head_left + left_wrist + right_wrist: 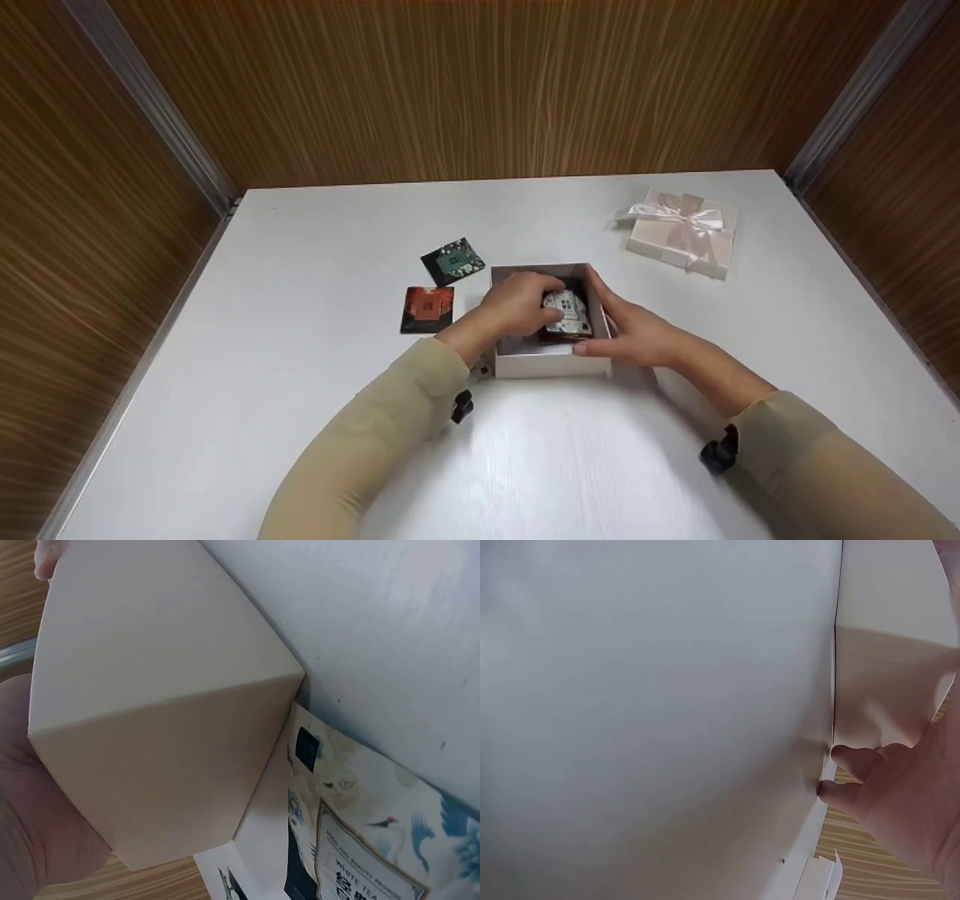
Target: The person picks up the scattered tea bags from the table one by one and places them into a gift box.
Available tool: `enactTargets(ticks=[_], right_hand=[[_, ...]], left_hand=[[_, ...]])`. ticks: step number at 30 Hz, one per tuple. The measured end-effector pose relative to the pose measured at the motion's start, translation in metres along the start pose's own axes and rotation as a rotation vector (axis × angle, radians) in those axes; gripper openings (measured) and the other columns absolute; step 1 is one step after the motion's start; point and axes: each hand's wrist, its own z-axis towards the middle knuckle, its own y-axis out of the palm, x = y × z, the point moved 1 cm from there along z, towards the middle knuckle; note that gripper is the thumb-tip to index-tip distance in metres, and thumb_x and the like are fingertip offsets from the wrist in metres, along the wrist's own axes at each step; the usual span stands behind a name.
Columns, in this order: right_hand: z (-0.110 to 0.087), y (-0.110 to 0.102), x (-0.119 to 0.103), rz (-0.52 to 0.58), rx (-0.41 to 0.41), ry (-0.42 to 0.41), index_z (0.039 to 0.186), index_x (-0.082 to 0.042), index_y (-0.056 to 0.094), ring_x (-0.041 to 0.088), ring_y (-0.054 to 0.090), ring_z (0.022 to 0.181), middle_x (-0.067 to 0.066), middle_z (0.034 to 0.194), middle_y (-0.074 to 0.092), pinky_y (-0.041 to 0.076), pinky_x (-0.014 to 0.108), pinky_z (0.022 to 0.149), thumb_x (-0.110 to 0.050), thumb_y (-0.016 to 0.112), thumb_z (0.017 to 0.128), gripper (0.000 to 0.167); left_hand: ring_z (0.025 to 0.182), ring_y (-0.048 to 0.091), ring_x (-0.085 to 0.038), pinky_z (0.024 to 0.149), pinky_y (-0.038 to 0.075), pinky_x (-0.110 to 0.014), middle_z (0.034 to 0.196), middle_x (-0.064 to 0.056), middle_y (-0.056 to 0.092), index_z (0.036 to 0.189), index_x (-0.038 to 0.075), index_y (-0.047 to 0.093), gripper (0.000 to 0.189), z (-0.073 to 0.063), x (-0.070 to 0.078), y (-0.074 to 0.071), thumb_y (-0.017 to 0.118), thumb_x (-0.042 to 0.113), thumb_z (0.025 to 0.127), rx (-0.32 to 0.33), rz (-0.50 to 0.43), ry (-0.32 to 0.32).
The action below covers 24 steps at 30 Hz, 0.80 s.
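Note:
My left hand (521, 304) reaches into a pale pink gift box (553, 366) from its left side. Its thumb and index finger pinch the left edge of a white patterned tea packet (570, 313), which lies over darker packets in the right half of the box. The other left fingers are largely hidden. On the box's right side, my right hand (637, 335) grips the wall, thumb over the front right corner. Its fingertips (845, 795) show low against the wall in the right wrist view. A white tea packet with a crane print (382, 829) lies beside the box under my left wrist.
Left of the box lie a red and black packet (427, 309) and a green and black floral one (454, 262). The pink box lid (679, 234) with its satin bow rests at the back right. Wood-grain panels (480, 90) enclose the white table (315, 247).

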Motion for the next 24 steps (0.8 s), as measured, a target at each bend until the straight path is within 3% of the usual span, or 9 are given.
enactTargets(ticks=[18,24], right_hand=[[-0.0003,-0.0001,-0.0004,0.003,0.000,-0.011,0.171,-0.026,-0.009,0.044,0.030,0.153,0.017,0.175,0.012,0.029,0.061,0.122,-0.054,0.078,0.093,0.121],[-0.0012,-0.0005,-0.0008,-0.005,0.004,0.005,0.171,-0.029,-0.009,0.045,0.034,0.152,0.021,0.173,0.018,0.031,0.062,0.121,-0.055,0.079,0.092,0.121]], left_hand=[[0.136,0.058,-0.022,0.113,0.045,-0.038,0.149,-0.003,0.063,0.153,0.020,0.060,0.052,-0.0012,0.0020,0.0004,0.068,0.033,0.103,-0.017,0.062,0.010],[0.134,0.059,-0.022,0.113,0.045,-0.036,0.147,-0.008,0.064,0.155,0.017,0.058,0.052,-0.0067,0.0001,-0.0048,0.068,0.028,0.105,0.048,-0.063,0.039]])
